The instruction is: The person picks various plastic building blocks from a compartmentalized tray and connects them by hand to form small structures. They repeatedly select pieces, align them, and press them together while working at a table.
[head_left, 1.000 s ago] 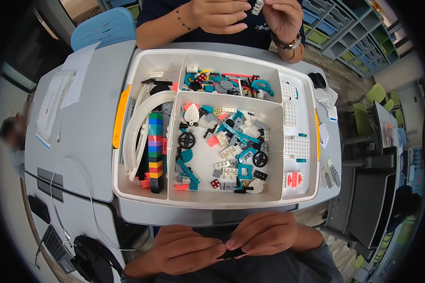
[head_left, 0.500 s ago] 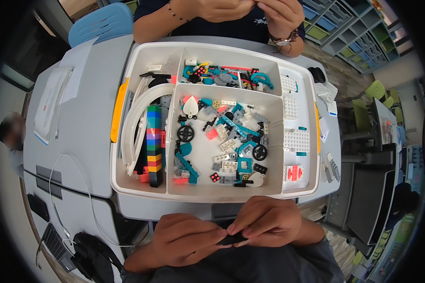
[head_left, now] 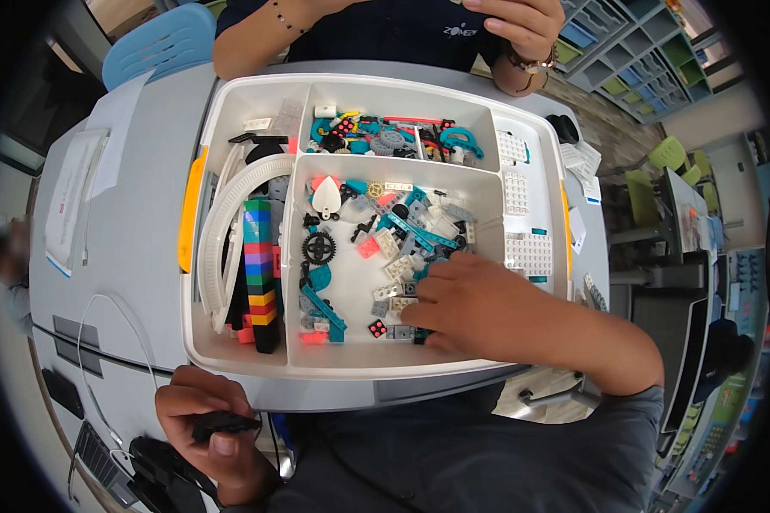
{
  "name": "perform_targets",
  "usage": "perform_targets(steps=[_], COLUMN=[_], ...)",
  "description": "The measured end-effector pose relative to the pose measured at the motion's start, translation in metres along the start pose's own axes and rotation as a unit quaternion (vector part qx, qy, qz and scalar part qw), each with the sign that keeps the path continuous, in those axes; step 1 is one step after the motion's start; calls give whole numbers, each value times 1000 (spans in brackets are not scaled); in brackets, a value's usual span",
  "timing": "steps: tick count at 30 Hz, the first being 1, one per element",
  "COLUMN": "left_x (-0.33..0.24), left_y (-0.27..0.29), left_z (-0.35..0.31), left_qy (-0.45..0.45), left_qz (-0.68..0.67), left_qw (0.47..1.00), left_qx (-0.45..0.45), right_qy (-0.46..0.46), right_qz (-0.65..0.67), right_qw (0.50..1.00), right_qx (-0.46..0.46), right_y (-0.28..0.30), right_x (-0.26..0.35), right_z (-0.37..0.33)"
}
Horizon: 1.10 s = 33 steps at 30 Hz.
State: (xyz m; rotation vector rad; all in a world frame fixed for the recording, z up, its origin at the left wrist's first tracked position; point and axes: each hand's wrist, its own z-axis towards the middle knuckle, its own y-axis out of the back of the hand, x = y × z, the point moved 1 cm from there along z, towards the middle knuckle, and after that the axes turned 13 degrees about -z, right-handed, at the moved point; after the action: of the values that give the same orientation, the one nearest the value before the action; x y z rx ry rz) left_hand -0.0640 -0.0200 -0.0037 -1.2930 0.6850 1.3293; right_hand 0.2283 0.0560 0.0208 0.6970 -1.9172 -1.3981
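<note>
Many bricks (head_left: 399, 268), right hand (head_left: 470, 308) among them, divider (head_left: 291, 291) beside multicoloured stack (head_left: 258, 265)

Tray (head_left: 351, 372) white, side handles (head_left: 192, 214) yellow-orange; table (head_left: 316, 394) grey. Brick stack (head_left: 259, 261) banded crosswise in green, blue, pink, purple, yellow, red and black. Toothed wheel (head_left: 319, 248) black, curved strip (head_left: 220, 216) white, chair (head_left: 160, 44) light blue, piece (head_left: 221, 425) in left hand (head_left: 204, 451) black.

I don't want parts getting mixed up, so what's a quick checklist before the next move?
1. Left hand has the black piece: ok, held near the tray's front left.
2. Right hand at the large middle compartment: ok.
3. Part gripped by the right hand: cannot tell, fingertips hidden.
4. Loose pieces sorted by colour: not ok, mixed.
5. Other person's hands out of the tray: ok.
</note>
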Motion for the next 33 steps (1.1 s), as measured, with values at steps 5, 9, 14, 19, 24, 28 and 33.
perform_targets(steps=[5,9,14,19,24,28,33], left_x=[-1,4,10,-3,1,-1,-7], left_y=[-4,4,3,1,3,0,-4], left_z=[6,7,12,11,15,17,18], left_qy=[21,12,11,38,43,56,67], left_qz=[15,-1,-17,-28,-27,-33,-29], left_qw=[1000,1000,1000,999,999,998,997], left_qx=[-14,-13,-16,-7,11,11,21], right_qy=[26,-36,90,98,1,41,84], right_qz=[-97,-130,-26,-28,-35,-65,-120], right_qw=[993,987,992,988,983,982,974], right_qx=[-60,-88,-81,-119,-181,-175,-171], right_y=[-6,13,-5,-11,-11,-6,-13], right_x=[-8,-3,13,7,-6,13,21], right_z=[23,29,39,45,46,57,65])
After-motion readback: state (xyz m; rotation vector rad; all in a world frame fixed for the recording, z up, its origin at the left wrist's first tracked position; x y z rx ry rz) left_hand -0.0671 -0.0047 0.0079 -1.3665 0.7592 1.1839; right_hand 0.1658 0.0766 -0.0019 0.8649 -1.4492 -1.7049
